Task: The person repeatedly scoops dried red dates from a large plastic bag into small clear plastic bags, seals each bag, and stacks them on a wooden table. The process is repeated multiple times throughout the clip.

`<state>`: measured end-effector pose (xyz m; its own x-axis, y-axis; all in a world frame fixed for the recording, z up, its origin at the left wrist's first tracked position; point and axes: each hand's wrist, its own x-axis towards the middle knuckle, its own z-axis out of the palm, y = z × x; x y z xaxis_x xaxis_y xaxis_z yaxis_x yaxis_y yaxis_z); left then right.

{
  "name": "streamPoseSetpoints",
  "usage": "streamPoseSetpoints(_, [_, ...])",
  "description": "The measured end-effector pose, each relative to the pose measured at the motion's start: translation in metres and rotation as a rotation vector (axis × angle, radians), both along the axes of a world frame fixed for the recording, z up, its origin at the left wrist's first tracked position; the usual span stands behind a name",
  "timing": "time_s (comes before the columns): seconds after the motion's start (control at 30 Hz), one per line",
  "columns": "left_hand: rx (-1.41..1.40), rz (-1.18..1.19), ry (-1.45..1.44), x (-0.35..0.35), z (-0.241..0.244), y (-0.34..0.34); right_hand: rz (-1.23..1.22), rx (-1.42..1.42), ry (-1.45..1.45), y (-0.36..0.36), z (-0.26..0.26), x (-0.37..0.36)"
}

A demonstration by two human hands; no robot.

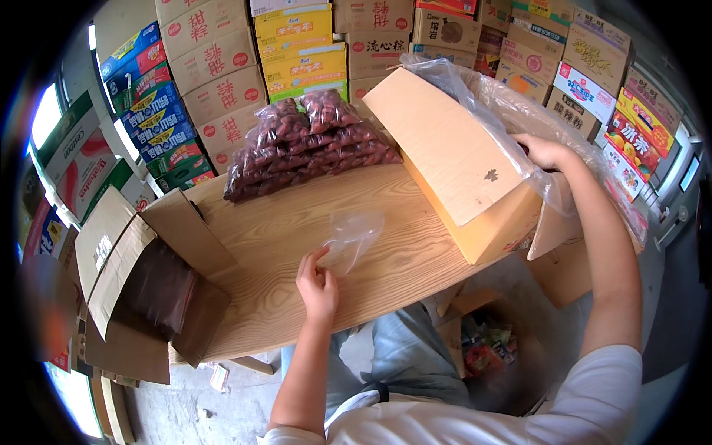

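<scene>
My left hand (317,286) is over the wood-grain table, fingers partly curled, its fingertips at the edge of a small clear plastic bag (359,236) that lies on the tabletop. Whether the fingers grip the bag is not clear. My right hand (538,151) reaches over the rim of a large cardboard box (445,150) lined with clear plastic film (495,94). Its fingertips are hidden inside, so what they touch cannot be told. Filled clear bags of dark red dates or similar dried fruit (311,144) are piled at the table's back edge.
At the table's left end an open cardboard box (117,267) holds dark packed bags. Stacked cartons (217,61) line the wall behind. Below the table's right side stands an open box of colourful wrappers (489,345). The wooden tabletop (267,278) runs between the boxes.
</scene>
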<state>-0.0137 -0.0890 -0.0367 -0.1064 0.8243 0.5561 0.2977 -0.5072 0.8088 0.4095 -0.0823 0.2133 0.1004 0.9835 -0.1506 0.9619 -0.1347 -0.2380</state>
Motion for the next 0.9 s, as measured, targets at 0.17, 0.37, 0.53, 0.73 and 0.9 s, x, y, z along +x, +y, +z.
streamPoseSetpoints(0.17, [-0.027,-0.005,0.012,0.001,0.001,-0.002,0.066,0.175,0.084,0.003,-0.011,0.019])
streamPoseSetpoints(0.37, [-0.022,0.007,0.05,-0.001,0.003,-0.004,0.036,0.216,0.095,0.005,-0.011,0.024])
streamPoseSetpoints(0.53, [-0.029,0.006,0.028,-0.002,0.002,-0.004,0.013,0.096,0.09,0.004,-0.01,0.021])
streamPoseSetpoints(0.73, [-0.048,0.01,0.051,-0.003,0.001,-0.004,-0.159,-0.113,0.136,0.004,0.005,0.004])
streamPoseSetpoints(0.9, [-0.027,-0.001,0.044,-0.001,-0.001,-0.003,-0.073,0.011,0.16,0.004,-0.002,0.014])
